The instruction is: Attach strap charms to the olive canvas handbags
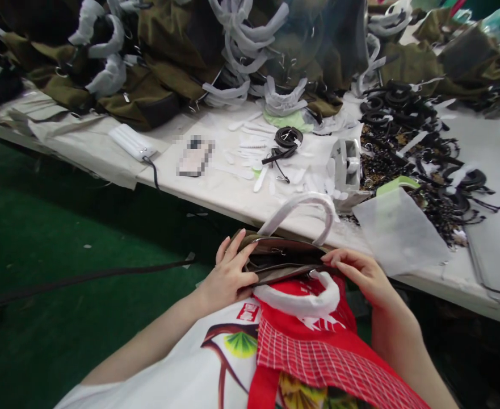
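Note:
An olive handbag (281, 274) with a zip lies at the front of my body, its mouth spread so the dark inside shows. White wrapping covers both of its handles: the far handle (298, 201) arches over the table edge, and the near handle (305, 304) rests against the red apron (318, 335). My left hand (230, 272) grips the left end of the bag's opening, fingers on the far side. At the right end, my right hand (358, 271) pinches the rim between thumb and fingers. The bag's lower part is hidden.
Olive bags (181, 45) with wrapped handles are piled along the back of the white table (168, 190). A phone (196, 156), a white power strip (133, 142), a coiled black strap (288, 137), a heap of dark straps (407, 147) and a translucent sheet (400, 230) lie there.

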The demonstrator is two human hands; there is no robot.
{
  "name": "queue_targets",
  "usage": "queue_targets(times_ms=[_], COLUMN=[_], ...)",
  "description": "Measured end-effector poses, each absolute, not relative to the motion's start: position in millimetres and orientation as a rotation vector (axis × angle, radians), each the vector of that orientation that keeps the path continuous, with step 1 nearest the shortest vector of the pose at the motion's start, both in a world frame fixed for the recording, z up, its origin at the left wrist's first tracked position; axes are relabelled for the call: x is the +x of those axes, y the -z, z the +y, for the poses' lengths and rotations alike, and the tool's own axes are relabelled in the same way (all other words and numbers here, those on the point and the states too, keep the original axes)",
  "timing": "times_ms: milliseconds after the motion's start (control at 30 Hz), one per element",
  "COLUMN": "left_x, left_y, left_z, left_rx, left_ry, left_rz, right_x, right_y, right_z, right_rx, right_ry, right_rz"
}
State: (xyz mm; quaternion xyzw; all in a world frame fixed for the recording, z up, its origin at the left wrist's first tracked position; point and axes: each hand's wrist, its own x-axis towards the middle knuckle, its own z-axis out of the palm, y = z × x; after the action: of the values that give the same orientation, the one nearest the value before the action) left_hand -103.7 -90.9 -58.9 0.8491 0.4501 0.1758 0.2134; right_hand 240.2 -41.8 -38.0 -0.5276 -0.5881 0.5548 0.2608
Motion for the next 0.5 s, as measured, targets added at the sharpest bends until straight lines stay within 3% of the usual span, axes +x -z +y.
queue_targets(times_ms=[500], left_x=[-117], left_y=[38], left_z=[-88], left_rx=[2.266], left_ry=[-0.450], left_rz=[1.294], right_x=[261], right_y=[48], right_z=[-47], right_rx=[-1.507], right_ry=[-1.094], right_rz=[-2.322])
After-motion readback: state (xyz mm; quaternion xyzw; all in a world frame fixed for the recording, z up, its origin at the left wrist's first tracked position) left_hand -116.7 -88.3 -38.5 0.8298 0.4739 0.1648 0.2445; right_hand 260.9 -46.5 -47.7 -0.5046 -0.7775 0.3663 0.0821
